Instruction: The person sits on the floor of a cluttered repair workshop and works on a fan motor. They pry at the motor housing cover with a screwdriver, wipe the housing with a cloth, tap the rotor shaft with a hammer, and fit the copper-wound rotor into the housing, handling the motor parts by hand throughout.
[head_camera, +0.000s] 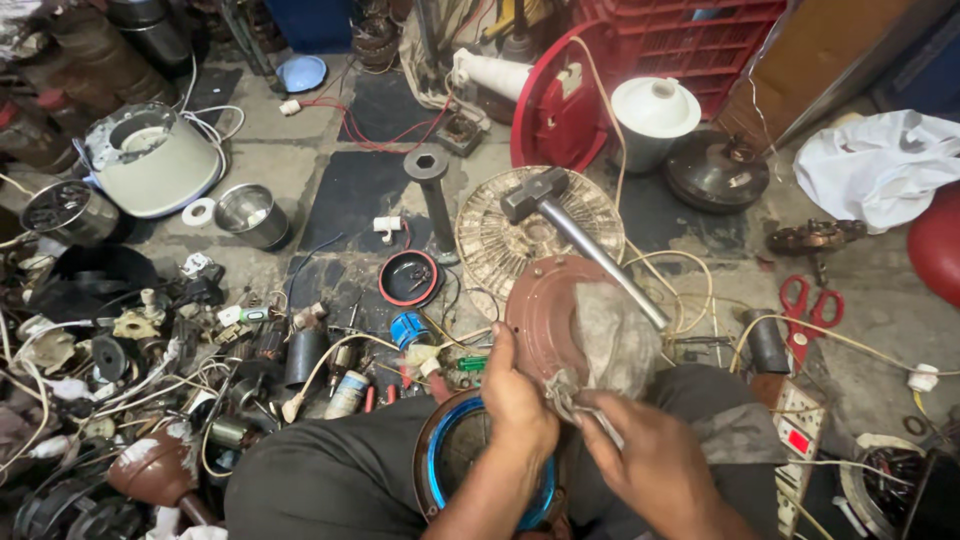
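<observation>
My left hand (517, 392) grips the edge of a brown round metal cover (545, 305) held up over my lap. My right hand (640, 450) pinches a dirty grey rag (608, 335) that lies over the right part of the cover. Below the hands, in my lap, sits a round brown housing with a blue ring (445, 455). A hammer with a steel handle (580, 235) rests on a dusty fan grille (495, 245) just beyond the cover.
Red-handled scissors (808, 310) lie on the floor at right, near a power strip (795, 425). A black pipe stand (435, 195), a steel bowl (250, 213), a white appliance body (155, 160) and several small motor parts and wires crowd the left floor.
</observation>
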